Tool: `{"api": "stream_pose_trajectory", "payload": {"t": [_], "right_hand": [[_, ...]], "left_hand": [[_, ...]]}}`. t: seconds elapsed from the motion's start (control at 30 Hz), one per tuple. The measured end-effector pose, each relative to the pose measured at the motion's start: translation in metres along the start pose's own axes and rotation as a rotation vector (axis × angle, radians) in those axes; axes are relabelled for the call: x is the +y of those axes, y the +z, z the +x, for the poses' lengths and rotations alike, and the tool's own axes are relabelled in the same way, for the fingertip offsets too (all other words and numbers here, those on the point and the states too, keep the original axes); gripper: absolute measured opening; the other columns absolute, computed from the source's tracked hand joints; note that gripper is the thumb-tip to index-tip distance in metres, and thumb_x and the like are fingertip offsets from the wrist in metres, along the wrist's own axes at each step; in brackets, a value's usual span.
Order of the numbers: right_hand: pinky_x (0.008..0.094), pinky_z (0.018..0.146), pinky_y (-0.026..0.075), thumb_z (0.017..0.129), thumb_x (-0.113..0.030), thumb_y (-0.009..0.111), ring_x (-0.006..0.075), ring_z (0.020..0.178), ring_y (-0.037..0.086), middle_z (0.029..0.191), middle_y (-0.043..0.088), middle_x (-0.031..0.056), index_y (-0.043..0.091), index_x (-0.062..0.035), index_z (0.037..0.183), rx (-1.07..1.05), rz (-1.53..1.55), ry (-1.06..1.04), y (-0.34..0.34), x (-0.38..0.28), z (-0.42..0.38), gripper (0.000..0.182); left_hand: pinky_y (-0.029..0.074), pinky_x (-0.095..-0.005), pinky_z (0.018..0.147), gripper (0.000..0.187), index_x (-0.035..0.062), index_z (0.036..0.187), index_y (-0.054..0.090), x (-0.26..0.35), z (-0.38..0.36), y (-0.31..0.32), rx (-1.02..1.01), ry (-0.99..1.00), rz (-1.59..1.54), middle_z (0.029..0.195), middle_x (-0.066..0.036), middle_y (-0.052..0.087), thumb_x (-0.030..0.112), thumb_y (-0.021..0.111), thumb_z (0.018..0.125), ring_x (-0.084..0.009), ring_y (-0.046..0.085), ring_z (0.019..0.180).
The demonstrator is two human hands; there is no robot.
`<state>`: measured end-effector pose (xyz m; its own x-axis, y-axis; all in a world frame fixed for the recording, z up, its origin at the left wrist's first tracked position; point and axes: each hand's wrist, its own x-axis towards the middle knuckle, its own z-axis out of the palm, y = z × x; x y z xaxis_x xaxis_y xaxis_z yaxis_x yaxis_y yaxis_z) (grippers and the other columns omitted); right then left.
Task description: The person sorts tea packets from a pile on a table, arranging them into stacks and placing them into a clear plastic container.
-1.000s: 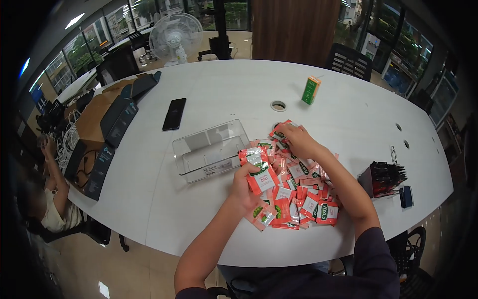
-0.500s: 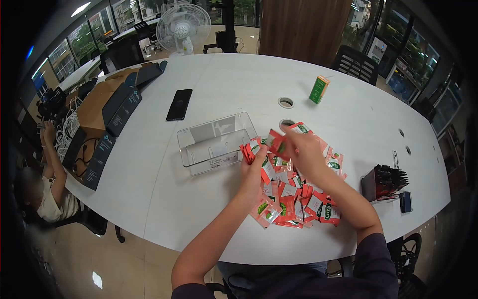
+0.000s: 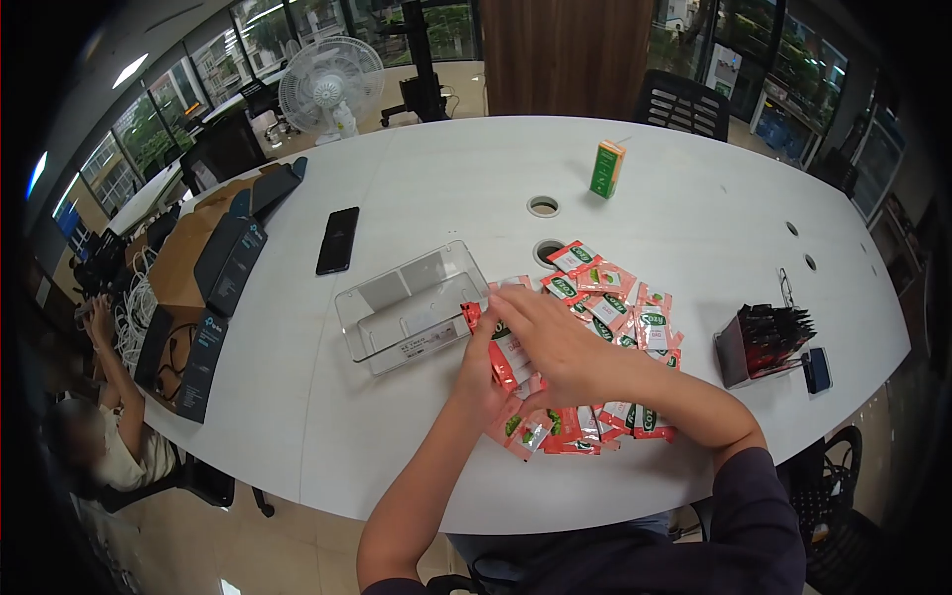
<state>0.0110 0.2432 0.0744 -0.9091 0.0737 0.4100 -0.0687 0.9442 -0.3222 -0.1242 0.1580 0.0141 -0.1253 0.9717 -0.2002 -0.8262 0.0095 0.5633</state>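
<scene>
A small stack of red-and-white sachets (image 3: 504,363) is gripped upright in my left hand (image 3: 476,382). My right hand (image 3: 557,345) cups over the stack from the right, its fingers bent against the sachets' upper edges and its fingertips close to those of my left hand. Part of the stack is hidden behind the right hand. Many loose red sachets (image 3: 653,327) marked "Cozy" lie in a heap under and beyond my hands. Just left of the stack stands a transparent plastic box (image 3: 438,338) with a label on its front wall.
A black phone (image 3: 338,240) lies behind the box. Farther back stands a green-and-orange carton (image 3: 607,171). At right, a holder (image 3: 739,352) contains black packets. Open cardboard boxes (image 3: 203,362) with cables line the left edge, beside a seated person (image 3: 124,431).
My right hand has come down from above the heap onto the stack in my left hand. The sachet it held apart now seems to be with the stack. The view has shifted slightly.
</scene>
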Motion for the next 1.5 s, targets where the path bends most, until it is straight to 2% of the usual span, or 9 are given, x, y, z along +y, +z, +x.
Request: {"api": "stream_pose_trajectory", "payload": {"t": [0.1,0.2,0.33,0.53,0.63,0.73,0.83,1.0,1.5], "right_hand": [[0.0592,0.122,0.015,0.060,-0.020,0.093,0.0419,0.144,0.033,0.150,0.039,0.0219,0.015,0.0005,0.155,-0.029,-0.039,0.040,0.004,0.006,-0.001,0.125],[0.0605,0.121,0.016,0.060,-0.016,0.092,0.0395,0.142,0.036,0.148,0.042,0.0194,0.015,-0.0027,0.156,-0.120,0.041,0.074,0.004,0.012,-0.001,0.124],[0.0568,0.119,0.027,0.066,-0.011,0.087,0.0379,0.135,0.044,0.147,0.044,0.0188,0.012,-0.0037,0.158,-0.142,0.195,0.075,-0.002,0.023,-0.001,0.119],[0.0454,0.111,0.040,0.075,-0.011,0.078,0.0385,0.132,0.047,0.146,0.046,0.0215,0.021,-0.0039,0.157,0.074,0.553,0.259,-0.026,0.052,0.001,0.100],[0.0428,0.106,0.044,0.075,-0.012,0.077,0.0376,0.125,0.054,0.137,0.055,0.0224,0.036,-0.0033,0.151,0.191,-0.007,0.207,-0.014,0.122,-0.013,0.086],[0.0434,0.099,0.049,0.074,-0.009,0.077,0.0368,0.116,0.060,0.125,0.063,0.0213,0.046,-0.0030,0.144,-0.168,0.083,0.358,-0.015,0.125,-0.021,0.077],[0.0427,0.086,0.053,0.076,-0.006,0.075,0.0323,0.095,0.069,0.100,0.072,0.0157,0.047,-0.0047,0.143,-0.153,0.002,0.386,-0.004,0.114,-0.019,0.073],[0.0419,0.069,0.054,0.081,-0.006,0.071,0.0306,0.080,0.070,0.086,0.071,0.0156,0.050,-0.0024,0.138,-0.080,-0.222,0.394,-0.007,0.107,-0.016,0.061],[0.0228,0.063,0.046,0.093,-0.010,0.066,0.0032,0.066,0.058,0.070,0.059,-0.0028,0.061,-0.0006,0.122,0.074,0.838,0.657,-0.033,0.041,-0.002,0.031]], "left_hand": [[0.052,-0.0401,0.101,0.066,0.0096,0.151,0.033,-0.004,0.000,-0.002,0.037,-0.103,0.129,0.142,-0.011,0.050,0.045,0.056,0.099,-0.0246,0.054,0.130],[0.053,-0.0422,0.100,0.073,0.0112,0.153,0.029,-0.006,-0.008,0.003,0.074,-0.125,0.259,0.142,-0.010,0.050,0.042,0.061,0.096,-0.0266,0.054,0.130],[0.051,-0.0473,0.102,0.076,0.0128,0.151,0.031,0.005,-0.018,0.018,0.155,-0.269,0.333,0.139,-0.009,0.050,0.040,0.066,0.090,-0.0295,0.053,0.128],[0.045,-0.0463,0.106,0.045,0.0039,0.130,0.056,-0.005,-0.003,0.000,0.073,-0.062,0.127,0.123,-0.012,0.064,0.016,0.063,0.087,-0.0263,0.063,0.113],[0.045,-0.0469,0.107,0.041,0.0029,0.126,0.059,-0.006,0.006,-0.011,0.012,0.062,0.083,0.120,-0.010,0.066,0.005,0.062,0.085,-0.0237,0.063,0.111],[0.045,-0.0455,0.109,0.049,0.0076,0.130,0.054,-0.005,0.009,-0.015,0.032,0.096,0.057,0.118,-0.008,0.065,0.002,0.065,0.083,-0.0225,0.063,0.112],[0.044,-0.0461,0.111,0.048,0.0078,0.129,0.055,-0.006,0.011,-0.019,0.058,0.106,0.038,0.118,-0.008,0.065,0.000,0.065,0.082,-0.0220,0.062,0.112],[0.046,-0.0429,0.106,0.041,0.0046,0.125,0.059,-0.007,0.009,-0.015,0.093,0.157,0.048,0.116,-0.007,0.066,0.003,0.063,0.085,-0.0211,0.064,0.107],[0.053,-0.0330,0.094,0.073,0.0022,0.142,0.039,-0.014,0.004,0.003,0.023,0.544,0.645,0.117,-0.006,0.058,0.025,0.080,0.087,-0.0144,0.060,0.109]]}}
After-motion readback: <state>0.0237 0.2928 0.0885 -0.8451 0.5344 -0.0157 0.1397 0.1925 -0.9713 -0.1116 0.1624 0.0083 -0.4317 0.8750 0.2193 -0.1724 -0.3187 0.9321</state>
